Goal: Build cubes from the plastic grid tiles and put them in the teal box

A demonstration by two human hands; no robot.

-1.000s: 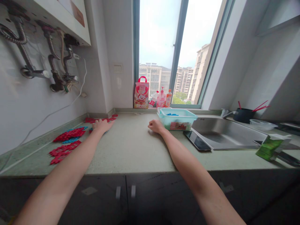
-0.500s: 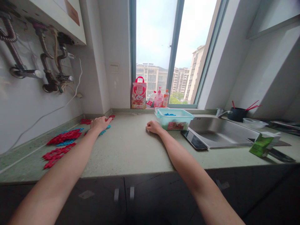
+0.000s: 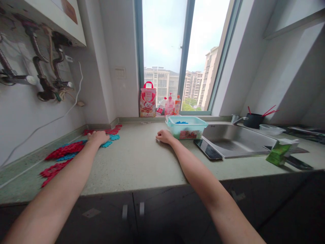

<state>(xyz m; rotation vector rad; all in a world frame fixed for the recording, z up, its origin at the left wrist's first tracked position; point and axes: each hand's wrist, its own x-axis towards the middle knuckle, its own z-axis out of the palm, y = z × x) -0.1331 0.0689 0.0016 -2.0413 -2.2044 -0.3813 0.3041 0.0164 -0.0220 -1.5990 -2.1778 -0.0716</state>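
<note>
The left hand point(image 3: 98, 137) lies over the loose pieces near the back left corner of the pale green speckled stone worktop point(image 3: 132, 162). Red flat openwork pieces with jagged edges point(image 3: 113, 131) sit behind it towards the back edge, and blue flat pieces with notched edges point(image 3: 114, 137) show beside its fingers. Whether those fingers grip a piece or only press on it, I cannot tell. The right hand point(image 3: 165, 136) rests on the worktop with fingers curled into a loose fist; anything inside it is hidden.

Pieces this thin would probably handle best with fingertips low and flat, sliding along the stone rather than pinching downward, and 1 at a time, since jagged edges may catch. Keeping the wrist raised should spare the mixed red and blue heap point(image 3: 68, 149) and the red cluster nearer the front edge point(image 3: 52, 170), both close to the left forearm.

The stretch of worktop between the 2 hands, reaching to the front edge, gives the broadest room for moving. On the right it narrows: the pale teal translucent plastic box point(image 3: 175, 133) stands just beside the right hand, and the black flat phone point(image 3: 208, 150) lies against the steel sink's point(image 3: 236, 144) left edge.
</note>
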